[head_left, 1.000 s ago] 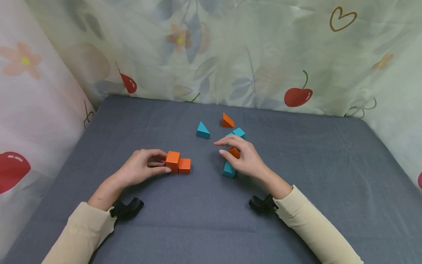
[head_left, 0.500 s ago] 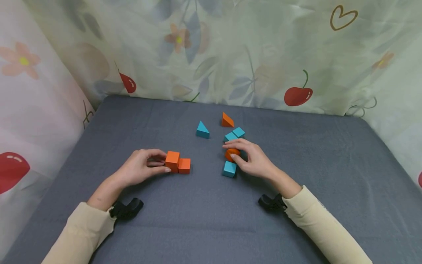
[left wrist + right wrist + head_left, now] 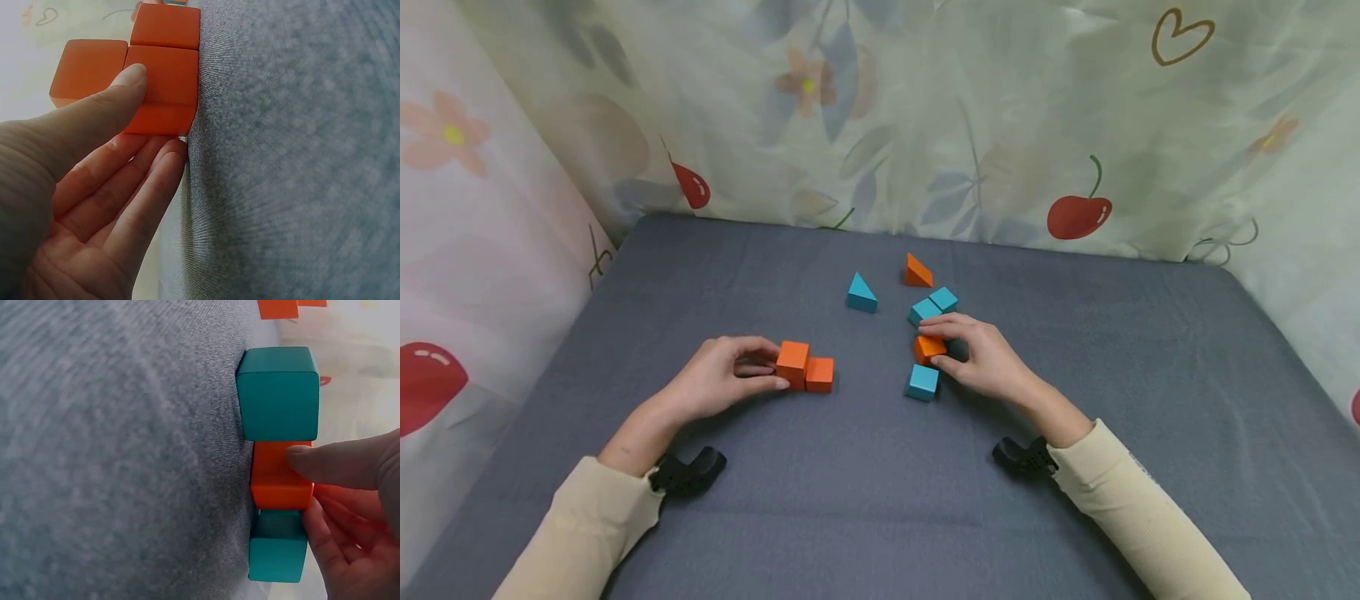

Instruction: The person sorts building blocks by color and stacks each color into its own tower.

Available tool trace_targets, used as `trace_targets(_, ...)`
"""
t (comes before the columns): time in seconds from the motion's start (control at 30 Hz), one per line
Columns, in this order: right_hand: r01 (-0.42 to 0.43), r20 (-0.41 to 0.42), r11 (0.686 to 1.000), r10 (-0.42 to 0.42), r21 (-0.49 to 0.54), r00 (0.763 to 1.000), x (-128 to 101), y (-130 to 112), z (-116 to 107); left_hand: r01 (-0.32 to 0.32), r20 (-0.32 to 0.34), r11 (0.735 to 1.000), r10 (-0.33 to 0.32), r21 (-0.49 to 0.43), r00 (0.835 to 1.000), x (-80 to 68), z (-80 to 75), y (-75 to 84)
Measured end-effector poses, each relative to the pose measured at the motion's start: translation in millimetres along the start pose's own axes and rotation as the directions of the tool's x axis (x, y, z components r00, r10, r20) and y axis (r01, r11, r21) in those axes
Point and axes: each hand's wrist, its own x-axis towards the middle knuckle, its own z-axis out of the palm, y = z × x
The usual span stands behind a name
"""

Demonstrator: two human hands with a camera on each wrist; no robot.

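Observation:
In the head view, my left hand (image 3: 726,377) holds the left side of an orange cube stack (image 3: 793,365). Its thumb lies against the lower cube (image 3: 164,81) in the left wrist view, fingers at the side; one cube (image 3: 90,67) sits on top. A third orange cube (image 3: 820,375) stands right beside the stack. My right hand (image 3: 981,354) pinches an orange block (image 3: 929,349) between thumb and fingers, its far side hidden. Just in front of that block is a teal cube (image 3: 922,382); two teal blocks (image 3: 926,311) stand behind it.
Farther back on the grey cloth (image 3: 865,500) lie a teal triangular block (image 3: 862,293) and an orange triangular block (image 3: 918,271). A patterned curtain (image 3: 895,125) rises along the back edge, and another hangs at the left.
From hovering above the orange block, my right hand has shifted right and now grips it. The block has turned to show flat faces. My left hand stays at the stack.

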Motion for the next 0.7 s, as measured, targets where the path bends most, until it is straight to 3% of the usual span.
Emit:
trace_targets(0.2, -0.043, -0.016, 0.999, 0.043, -0.018, 0.999, 2, -3, 0, 0.006, 0.002, 1.0, -0.006, -0.007, 1.0, 0.1, 0.3, 0.5)
trace_targets(0.47, -0.028, -0.052, 1.0, 0.028, -0.002, 0.998, 2, -5, 1, 0.01, 0.0, 1.0, -0.01, 0.014, 1.0, 0.2, -0.8, 1.5)
trace_targets(0.7, -0.049, -0.131, 0.996, 0.057, 0.068, 0.99, 7, -16, 2, 0.017, -0.004, 1.0, -0.017, 0.014, 1.0, 0.6, -1.3, 1.7)
